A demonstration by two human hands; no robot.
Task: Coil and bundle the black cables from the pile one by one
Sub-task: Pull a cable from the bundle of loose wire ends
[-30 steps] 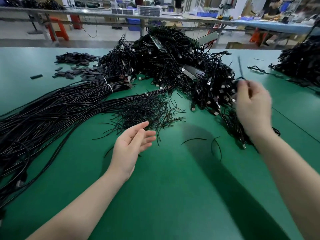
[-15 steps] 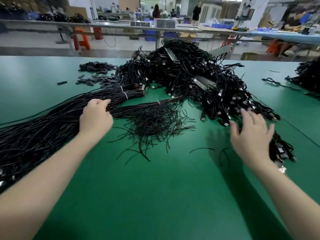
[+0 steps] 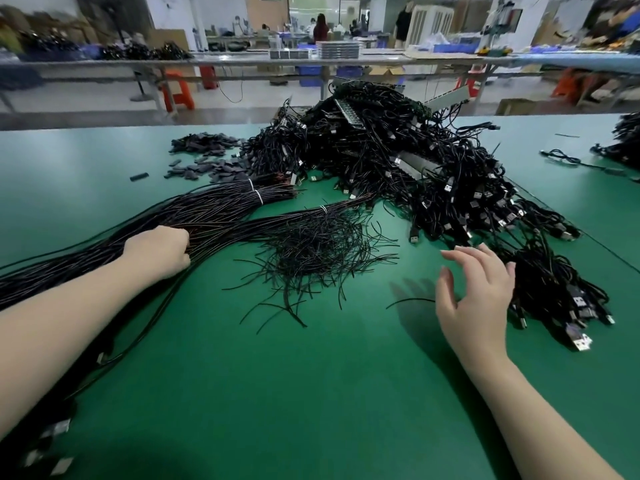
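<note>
A long sheaf of straight black cables, tied with white bands, lies across the left of the green table. My left hand is curled over this sheaf, fingers closed among the cables. A heap of short black twist ties sits in the middle. Behind and to the right rises a big pile of coiled black USB cables. My right hand hovers above the table with fingers spread, holding nothing, just left of the coiled cables' near end.
Small dark flat pieces are scattered at the back left. Another cable pile sits at the far right edge, with a loose cable beside it. One stray tie lies by my right hand. Workbenches and people stand beyond the table.
My left hand went from open above the table to the straight cable sheaf and closed on it. My right hand dropped from the pile, let go of a cable, and now hovers open.
</note>
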